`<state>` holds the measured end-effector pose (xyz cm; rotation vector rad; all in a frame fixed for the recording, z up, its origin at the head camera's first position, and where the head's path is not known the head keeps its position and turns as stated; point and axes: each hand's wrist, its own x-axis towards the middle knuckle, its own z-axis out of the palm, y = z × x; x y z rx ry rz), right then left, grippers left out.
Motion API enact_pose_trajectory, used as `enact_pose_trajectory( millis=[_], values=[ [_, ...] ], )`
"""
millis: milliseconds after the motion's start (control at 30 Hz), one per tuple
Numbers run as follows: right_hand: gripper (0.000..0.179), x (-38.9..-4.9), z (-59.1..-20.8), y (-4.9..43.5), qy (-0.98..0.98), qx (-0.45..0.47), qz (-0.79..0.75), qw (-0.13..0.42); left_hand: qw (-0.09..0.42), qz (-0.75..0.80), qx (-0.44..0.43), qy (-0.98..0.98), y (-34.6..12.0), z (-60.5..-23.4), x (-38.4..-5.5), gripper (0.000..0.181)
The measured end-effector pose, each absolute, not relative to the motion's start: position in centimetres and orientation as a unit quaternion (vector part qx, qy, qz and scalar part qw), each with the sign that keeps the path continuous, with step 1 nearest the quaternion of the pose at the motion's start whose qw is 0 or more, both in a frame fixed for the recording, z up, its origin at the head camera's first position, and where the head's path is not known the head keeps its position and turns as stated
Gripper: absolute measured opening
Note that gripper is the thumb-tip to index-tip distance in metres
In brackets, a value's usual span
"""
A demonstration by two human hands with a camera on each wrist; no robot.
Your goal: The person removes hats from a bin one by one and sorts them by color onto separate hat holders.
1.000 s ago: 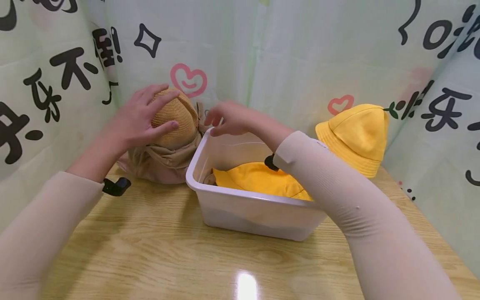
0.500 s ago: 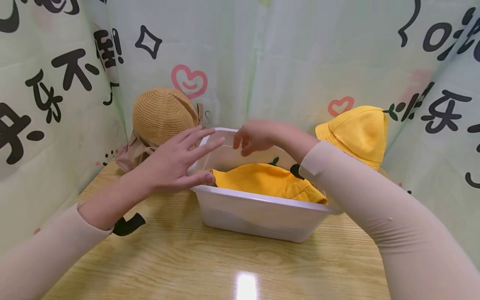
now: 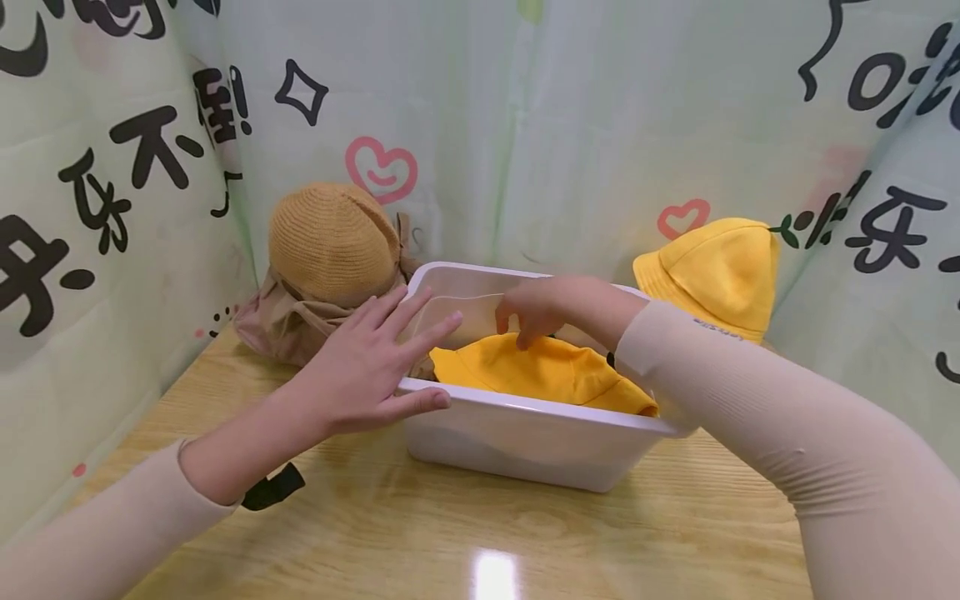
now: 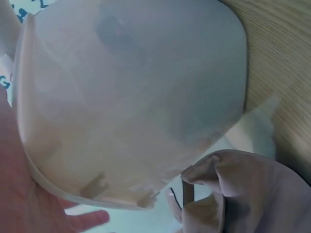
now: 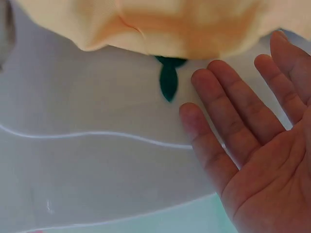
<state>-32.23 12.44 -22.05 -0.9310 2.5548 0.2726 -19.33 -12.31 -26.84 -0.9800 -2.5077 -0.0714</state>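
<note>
The head view is bright and mostly even, with a hard white glare on the near tabletop (image 3: pixel 360 533) and soft shadow about the base of the white tub (image 3: pixel 517 442). Both wrist views are dimmer and softer (the left looks hazy), and the right washes the yellow hat (image 5: pixel 155 29) out paler.

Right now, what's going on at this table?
A person has both hands at a white plastic bin with a yellow hat lying in it. The right hand hangs over the hat, fingers open beside its green leaf; I can't tell if they touch it. The left hand is spread at the bin's left end. Neither hand grips anything. A second yellow hat sits behind the bin to the right, a tan knitted hat to the left.
</note>
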Motion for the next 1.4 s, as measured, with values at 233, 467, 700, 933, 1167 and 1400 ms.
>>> enact_pose_trajectory(
  millis=[233,467,700,933,1167,1400],
  values=[
    [0.037,-31.8,-23.3,12.7,0.912,-0.348,0.134,0.170,0.189,-0.005,-0.299,-0.935,-11.7,-26.9,-18.8,0.078],
    [0.027,-31.7,-23.7,11.9,0.912,-0.353,0.170,0.122,0.163,-0.014,-0.273,-0.948,-11.7,-26.5,-18.6,0.079],
    [0.037,-31.8,-24.2,11.5,0.913,-0.345,0.154,0.152,0.150,-0.019,-0.271,-0.951,-11.7,-26.5,-18.6,0.080],
    [0.016,-32.0,-24.3,11.9,0.926,-0.317,0.153,0.136,0.148,-0.018,-0.263,-0.953,-11.5,-26.4,-18.5,0.084],
    [0.008,-32.0,-24.2,12.2,0.921,-0.325,0.148,0.152,0.147,-0.006,-0.260,-0.954,-11.4,-26.3,-18.6,0.098],
    [0.034,-31.9,-23.6,12.5,0.912,-0.333,0.156,0.180,0.142,-0.007,-0.257,-0.956,-11.5,-26.3,-18.5,0.099]
  ],
)
